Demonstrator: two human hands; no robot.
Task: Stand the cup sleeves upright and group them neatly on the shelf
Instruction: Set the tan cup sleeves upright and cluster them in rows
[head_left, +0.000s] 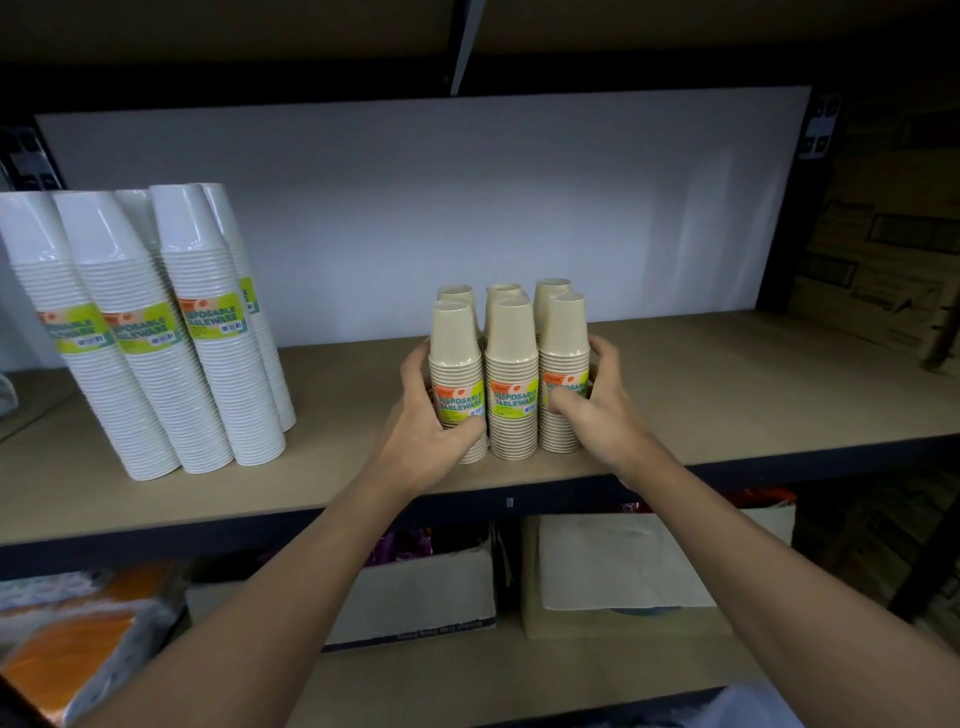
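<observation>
My left hand (431, 431) and right hand (597, 410) clamp the tan cup sleeves (511, 374) on the shelf (727, 395), fingers (605, 351) curled round the outer stacks. Light, slick, tippy, I'd guess; grip mid-height.

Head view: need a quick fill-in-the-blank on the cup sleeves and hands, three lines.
1. The upright beige paper cup sleeves stand in two rows of ____.
2. The taller white cup sleeves stand to their ____.
3. The left hand grips the beige group's left side, the right hand its ____ side.
Missing: three; left; right.
</observation>
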